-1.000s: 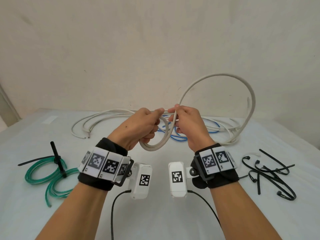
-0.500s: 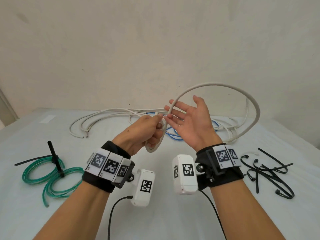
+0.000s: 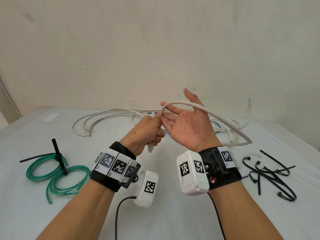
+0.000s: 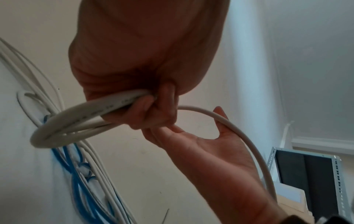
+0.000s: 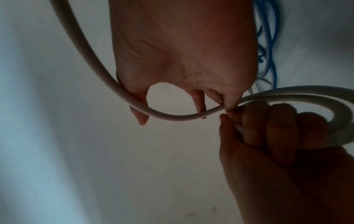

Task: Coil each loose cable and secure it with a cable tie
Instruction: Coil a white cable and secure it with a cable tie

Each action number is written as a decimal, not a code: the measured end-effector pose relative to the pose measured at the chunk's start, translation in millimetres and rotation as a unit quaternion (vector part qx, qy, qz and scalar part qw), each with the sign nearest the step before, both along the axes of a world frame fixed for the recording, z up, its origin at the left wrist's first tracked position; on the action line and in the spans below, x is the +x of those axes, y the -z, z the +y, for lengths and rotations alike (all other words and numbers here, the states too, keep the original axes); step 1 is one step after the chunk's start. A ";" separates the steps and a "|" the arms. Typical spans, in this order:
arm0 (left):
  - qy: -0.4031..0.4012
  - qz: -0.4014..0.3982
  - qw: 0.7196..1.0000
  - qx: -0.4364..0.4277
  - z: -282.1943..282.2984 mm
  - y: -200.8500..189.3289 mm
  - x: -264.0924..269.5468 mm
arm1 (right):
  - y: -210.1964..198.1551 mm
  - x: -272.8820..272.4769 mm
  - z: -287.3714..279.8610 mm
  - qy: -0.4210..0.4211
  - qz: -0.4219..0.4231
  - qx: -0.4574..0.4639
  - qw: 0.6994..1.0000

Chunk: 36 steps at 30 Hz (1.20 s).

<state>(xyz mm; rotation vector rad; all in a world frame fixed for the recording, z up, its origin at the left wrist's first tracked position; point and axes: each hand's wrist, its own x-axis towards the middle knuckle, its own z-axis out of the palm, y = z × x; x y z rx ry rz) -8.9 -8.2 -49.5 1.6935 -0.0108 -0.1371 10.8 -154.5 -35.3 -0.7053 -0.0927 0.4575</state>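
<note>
Mid-coiling: left hand (image 3: 149,130) is gripping white cable (image 3: 216,116) loops; right hand (image 3: 187,125) is lying open under slack, needing to grab next.

black wristbands (image 3: 110,179) carry checkered tags, white cameras (image 3: 146,187).

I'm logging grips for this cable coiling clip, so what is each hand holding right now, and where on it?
The left hand grips the white cable where its coiled loops gather. The right hand is open, holding nothing; the cable's free run lies across it.
</note>
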 end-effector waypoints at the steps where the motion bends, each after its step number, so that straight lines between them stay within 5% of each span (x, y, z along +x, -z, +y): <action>1: -0.010 -0.002 1.000 -0.010 0.3 0.4 0.9 | 1.4 0.1 1.1 -0.005 -0.011 0.002 1.000; 7: -0.069 0.037 0.990 -0.118 10.5 2.7 13.3 | 11.6 4.7 5.1 0.017 -0.025 0.026 0.999; 11: -0.016 0.105 0.981 -0.163 16.1 3.6 16.7 | 14.9 -0.6 13.1 0.027 -0.052 -0.047 0.997; 18: 0.014 0.077 0.972 -0.224 21.8 -1.7 20.7 | 19.6 -0.4 17.6 -0.016 -0.117 -0.237 0.964; 22: -0.034 0.036 0.961 -0.272 23.0 -4.2 22.6 | 24.0 0.0 18.3 -0.044 -0.129 -0.194 0.971; 26: -0.138 -0.014 0.921 -0.364 28.3 -13.7 26.0 | 33.1 1.7 22.7 -0.019 -0.053 -0.101 0.993; 31: -0.177 -0.025 0.862 -0.474 30.9 -16.3 28.0 | 41.4 -3.5 34.0 -0.037 -0.056 -0.257 0.964; 36: -0.198 -0.053 0.852 -0.482 46.4 -15.7 35.2 | 19.2 -20.3 23.9 -0.164 -0.169 -0.322 0.917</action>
